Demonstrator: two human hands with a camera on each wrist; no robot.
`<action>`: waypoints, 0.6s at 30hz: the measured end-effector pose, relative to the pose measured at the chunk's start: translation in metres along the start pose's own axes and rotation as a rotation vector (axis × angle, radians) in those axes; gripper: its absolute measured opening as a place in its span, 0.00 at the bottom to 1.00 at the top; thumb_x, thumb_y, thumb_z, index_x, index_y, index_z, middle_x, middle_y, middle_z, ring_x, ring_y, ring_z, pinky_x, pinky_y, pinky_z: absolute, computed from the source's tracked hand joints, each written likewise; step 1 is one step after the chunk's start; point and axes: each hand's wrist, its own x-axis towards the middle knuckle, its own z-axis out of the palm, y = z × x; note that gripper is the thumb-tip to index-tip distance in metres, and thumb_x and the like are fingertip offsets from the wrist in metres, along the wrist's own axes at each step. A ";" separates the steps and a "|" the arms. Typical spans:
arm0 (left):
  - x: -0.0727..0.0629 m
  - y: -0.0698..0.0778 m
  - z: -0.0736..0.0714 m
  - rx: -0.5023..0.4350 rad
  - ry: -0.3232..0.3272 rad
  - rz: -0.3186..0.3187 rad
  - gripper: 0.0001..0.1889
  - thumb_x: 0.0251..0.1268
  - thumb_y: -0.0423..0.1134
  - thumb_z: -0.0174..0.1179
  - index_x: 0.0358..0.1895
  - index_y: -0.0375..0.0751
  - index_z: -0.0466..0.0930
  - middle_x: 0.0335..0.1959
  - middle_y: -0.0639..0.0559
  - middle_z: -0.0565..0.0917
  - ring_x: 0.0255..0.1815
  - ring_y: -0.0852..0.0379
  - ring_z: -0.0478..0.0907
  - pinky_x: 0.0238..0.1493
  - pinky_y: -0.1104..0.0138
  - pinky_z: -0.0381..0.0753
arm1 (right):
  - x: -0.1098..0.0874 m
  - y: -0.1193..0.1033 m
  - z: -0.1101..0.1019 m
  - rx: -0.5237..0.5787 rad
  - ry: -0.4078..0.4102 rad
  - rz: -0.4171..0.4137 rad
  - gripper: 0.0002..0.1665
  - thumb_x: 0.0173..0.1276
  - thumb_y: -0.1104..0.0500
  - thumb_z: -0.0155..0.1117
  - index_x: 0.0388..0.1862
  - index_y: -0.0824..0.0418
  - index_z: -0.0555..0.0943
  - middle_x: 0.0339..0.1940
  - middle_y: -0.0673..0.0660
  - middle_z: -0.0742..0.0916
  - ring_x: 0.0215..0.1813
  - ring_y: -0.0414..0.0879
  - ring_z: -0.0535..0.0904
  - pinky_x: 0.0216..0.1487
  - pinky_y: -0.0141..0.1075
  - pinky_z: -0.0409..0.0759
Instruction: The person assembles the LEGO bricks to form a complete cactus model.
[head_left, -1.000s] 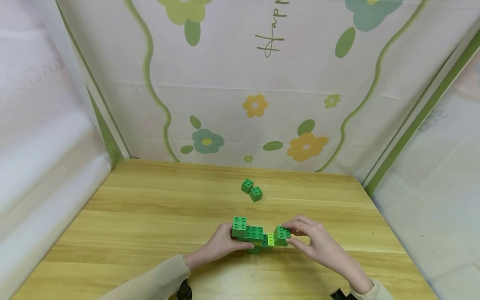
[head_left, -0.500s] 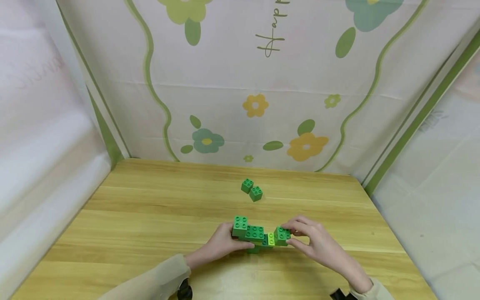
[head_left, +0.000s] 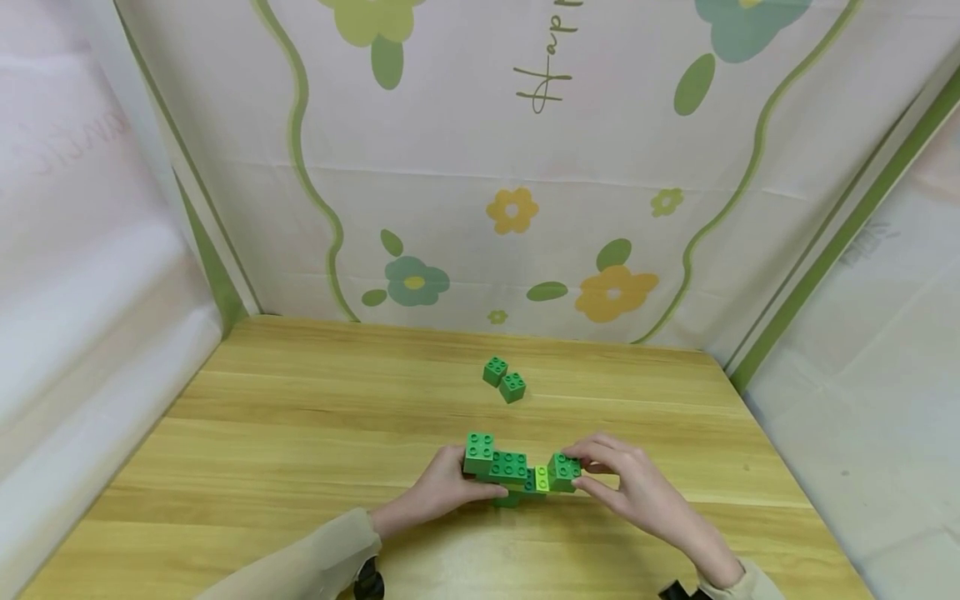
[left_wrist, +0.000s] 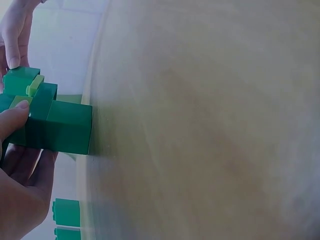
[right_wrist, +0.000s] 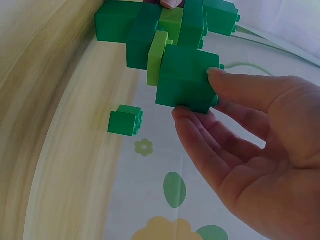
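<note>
A model of joined green toy building bricks (head_left: 509, 467) is held between both hands near the front of the table. My left hand (head_left: 442, 490) grips its left part, thumb on the near side and the other fingers behind. At the right end, my right hand (head_left: 633, 483) pinches a square green brick (right_wrist: 185, 80) between thumb and fingers. This brick touches a thin lime-green piece (right_wrist: 156, 59) on the model; whether the two are locked together I cannot tell. Another square brick (head_left: 479, 452) tops the model's left end. My left palm hides part of the underside.
Two loose green bricks, one (head_left: 495, 371) just left of the other (head_left: 512, 387), stand on the wooden table (head_left: 337, 417) beyond the model. A white cloth with printed flowers (head_left: 512, 210) hangs behind the table, and similar cloth walls stand at both sides.
</note>
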 end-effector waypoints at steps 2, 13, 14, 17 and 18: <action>0.000 0.000 0.000 0.000 0.001 0.000 0.18 0.53 0.41 0.75 0.48 0.45 0.83 0.48 0.49 0.89 0.49 0.60 0.85 0.51 0.74 0.83 | 0.000 0.000 0.001 0.001 0.008 -0.004 0.17 0.63 0.64 0.70 0.51 0.57 0.83 0.45 0.50 0.87 0.44 0.38 0.85 0.39 0.32 0.88; -0.002 0.003 -0.001 0.006 0.000 0.005 0.19 0.53 0.40 0.75 0.49 0.43 0.83 0.48 0.48 0.89 0.50 0.60 0.85 0.51 0.74 0.83 | -0.002 0.001 0.005 -0.013 0.035 -0.028 0.19 0.59 0.68 0.72 0.50 0.59 0.84 0.45 0.52 0.87 0.43 0.37 0.85 0.38 0.32 0.88; -0.002 0.003 -0.001 0.006 0.001 0.005 0.19 0.53 0.40 0.75 0.49 0.43 0.83 0.48 0.48 0.89 0.49 0.60 0.85 0.51 0.74 0.83 | -0.002 0.000 0.005 -0.014 0.033 -0.026 0.19 0.60 0.67 0.72 0.50 0.59 0.84 0.45 0.51 0.87 0.43 0.37 0.85 0.38 0.32 0.88; -0.002 0.003 0.000 -0.002 -0.001 0.008 0.19 0.53 0.39 0.75 0.50 0.43 0.84 0.48 0.48 0.89 0.49 0.60 0.85 0.52 0.74 0.83 | -0.002 0.000 0.004 -0.012 0.025 -0.022 0.18 0.61 0.66 0.71 0.51 0.58 0.83 0.45 0.51 0.87 0.43 0.37 0.85 0.38 0.32 0.88; -0.002 0.003 0.000 -0.005 -0.001 0.011 0.19 0.53 0.39 0.75 0.50 0.43 0.84 0.48 0.49 0.89 0.49 0.60 0.85 0.52 0.74 0.83 | -0.001 0.000 0.004 -0.012 0.022 -0.022 0.18 0.62 0.65 0.71 0.51 0.57 0.83 0.45 0.50 0.87 0.43 0.37 0.85 0.39 0.31 0.88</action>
